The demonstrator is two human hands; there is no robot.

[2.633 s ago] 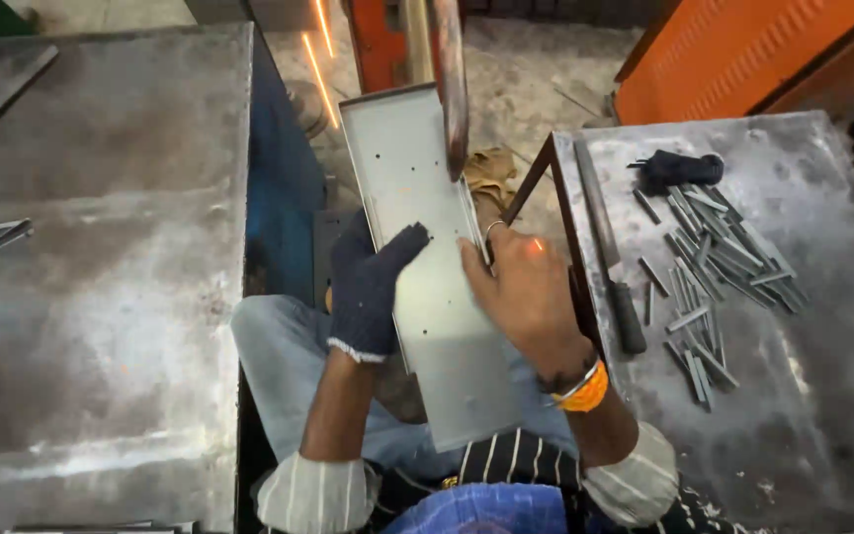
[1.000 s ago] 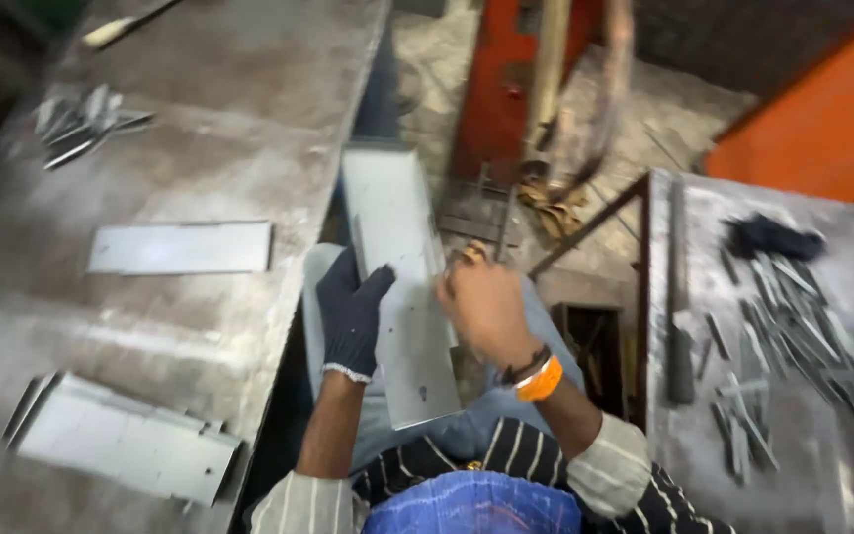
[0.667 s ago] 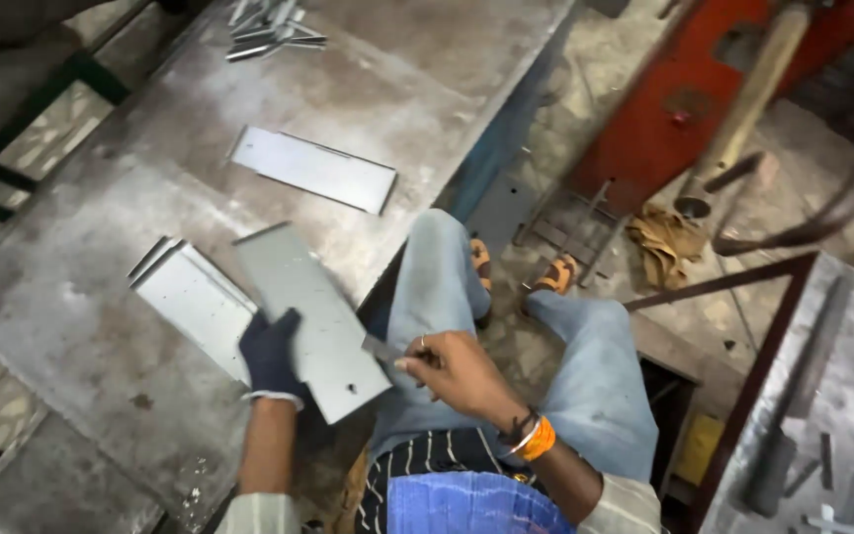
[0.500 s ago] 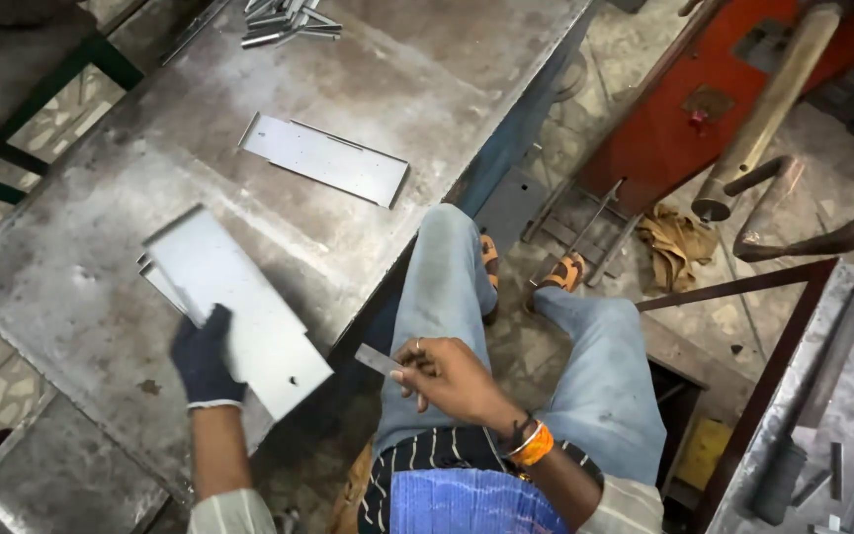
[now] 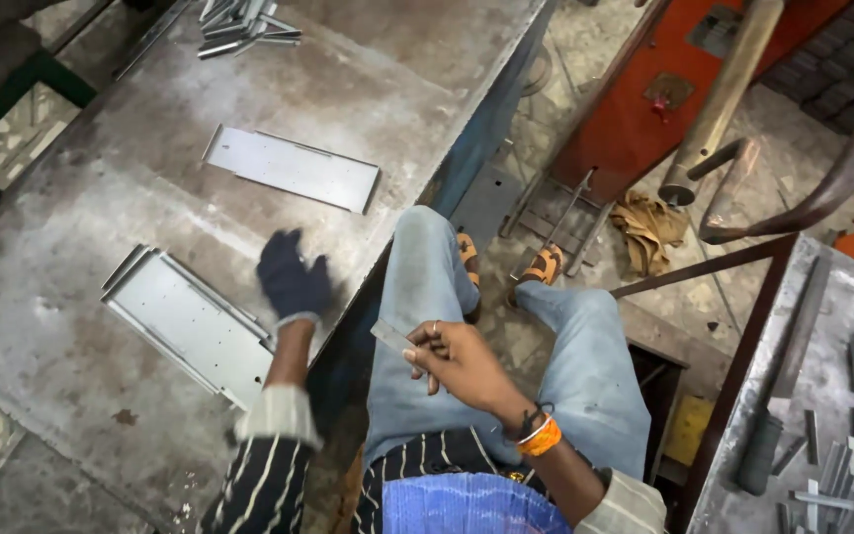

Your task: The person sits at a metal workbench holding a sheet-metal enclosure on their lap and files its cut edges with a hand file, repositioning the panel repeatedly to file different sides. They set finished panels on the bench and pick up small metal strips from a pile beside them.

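Observation:
My left hand (image 5: pixel 292 280) wears a dark glove and hovers open over the grey metal table (image 5: pixel 61 326), just right of a stack of perforated sheet-metal panels (image 5: pixel 193 323). It holds nothing. My right hand (image 5: pixel 455 358) is bare, with an orange band at the wrist, and pinches a small flat metal strip (image 5: pixel 390 336) above my lap. A second flat metal panel (image 5: pixel 292 167) lies farther back on the same table.
A pile of short metal strips (image 5: pixel 239 22) lies at the table's far edge. At the right, another metal table (image 5: pixel 822 396) carries several small strips and a long rod (image 5: pixel 786 386). An orange machine (image 5: pixel 654 89) with curved arms, a foot pedal and a rag stand ahead.
My left hand set the panel down on the stack at the left and let go, now lifted clear to its right. My right hand kept the small strip.

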